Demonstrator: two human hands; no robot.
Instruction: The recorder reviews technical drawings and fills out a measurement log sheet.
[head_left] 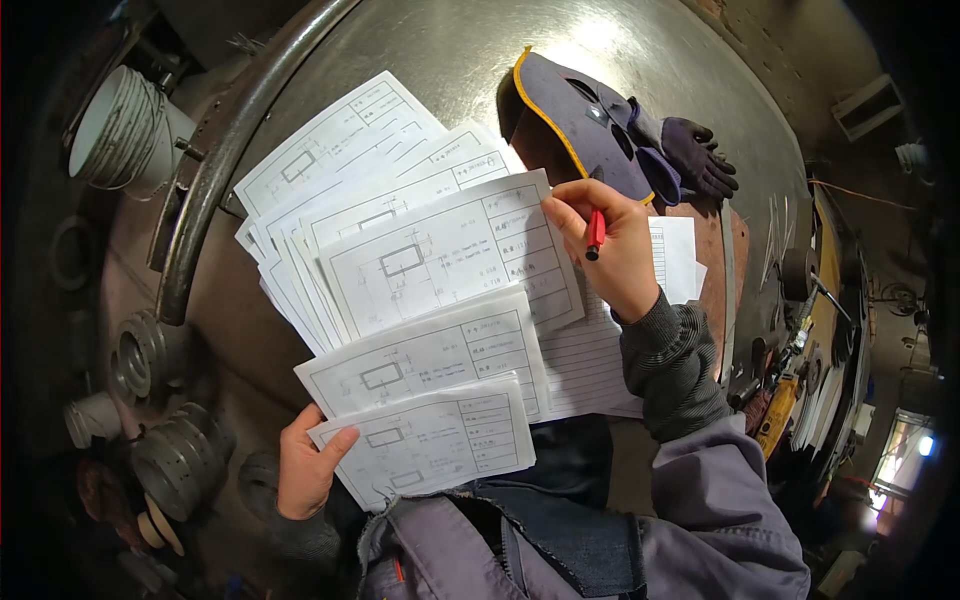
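My left hand [308, 468] is closed on the lower left edge of a drawing sheet [440, 455], thumb on top. Above it a similar sheet [440, 360] partly overlaps, printed with a rectangle and a side table. My right hand [622, 250] grips a red pen [596, 234], its fingers also at the upper right corner of another drawing sheet [450, 265]. That sheet lies over a fanned pile of drawings [340, 140]. Under my right wrist lies lined paper [585, 365], partly covered by the drawings.
A purple-grey piece with yellow edging and dark openings [565, 120] lies on the metal table [430, 40] beside a dark work glove [700, 160]. A curved metal pipe [230, 140] runs along the left. Beyond it are a white bucket [120, 130] and several metal rings [180, 465].
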